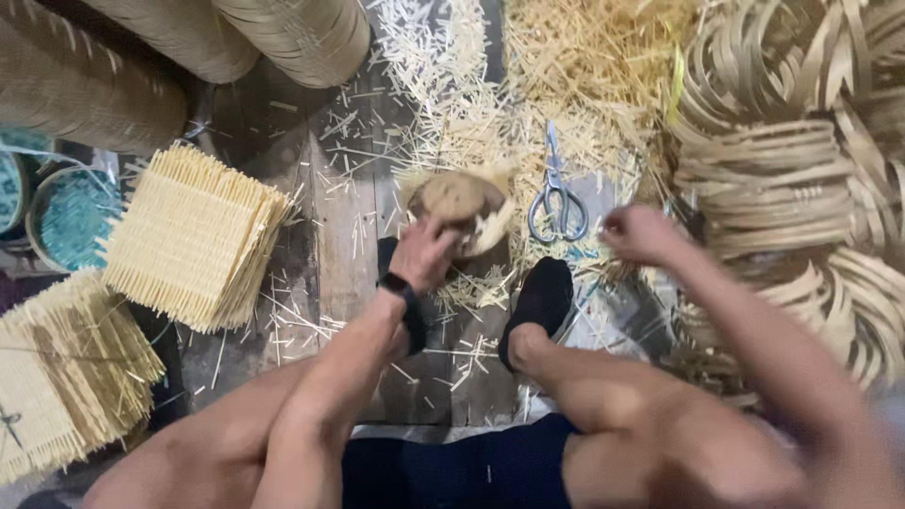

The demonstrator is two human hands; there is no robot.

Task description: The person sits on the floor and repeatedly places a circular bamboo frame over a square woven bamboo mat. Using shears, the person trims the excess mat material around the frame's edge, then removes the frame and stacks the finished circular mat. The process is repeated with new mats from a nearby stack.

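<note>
Left hand (421, 253) fingers closed on small woven basket (464, 209) on plank floor (341, 207); right hand (641, 234) blurred, finger state cannot be told, near scissors (556, 193)

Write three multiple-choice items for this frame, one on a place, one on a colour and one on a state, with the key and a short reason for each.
1. Where do the scissors lie?
A. Right of the round woven piece, on the floor
B. On the stack of square mats
C. In the right hand

2. What colour are the socks on the person's feet?
A. White
B. Black
C. Red

3. What is the left hand doing?
A. Hanging free in the air
B. Resting on the round woven piece
C. Gripping the scissors

Key:
1 A: the scissors lie on the boards between the round woven piece and the right hand.
2 B: both feet show dark black socks.
3 B: the left hand's fingers lie on the edge of the round woven piece.
</note>
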